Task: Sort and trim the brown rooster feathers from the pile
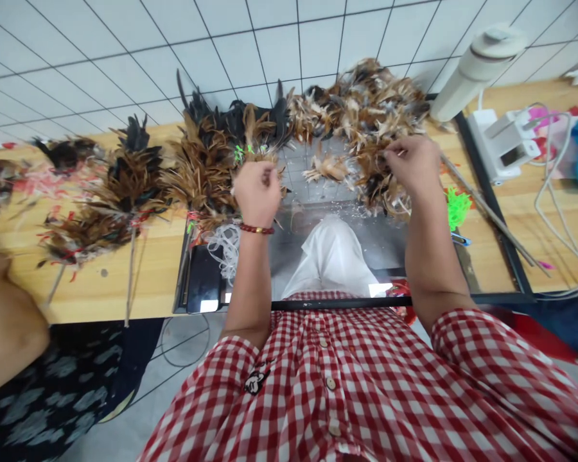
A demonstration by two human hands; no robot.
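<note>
My left hand (259, 189), with a beaded bracelet at the wrist, is closed in front of the brown and black feathers (202, 160); what its curled fingers hold, if anything, is hidden. My right hand (411, 160) pinches at the edge of the pale brown feather pile (366, 102), and what sits between thumb and finger is too small to name. Between both hands, a small feather bunch (330, 168) lies on the dark glossy panel (298, 247). Green strips (243, 153) show just above my left hand.
A white bottle (476, 70) and a power strip (491, 144) with cables stand at the right. Green ties (457, 206) and thin sticks lie beside my right forearm. Clear ribbon (225, 250) and a phone (203, 279) are at the left. Another person's arm (9, 321) reaches in at far left.
</note>
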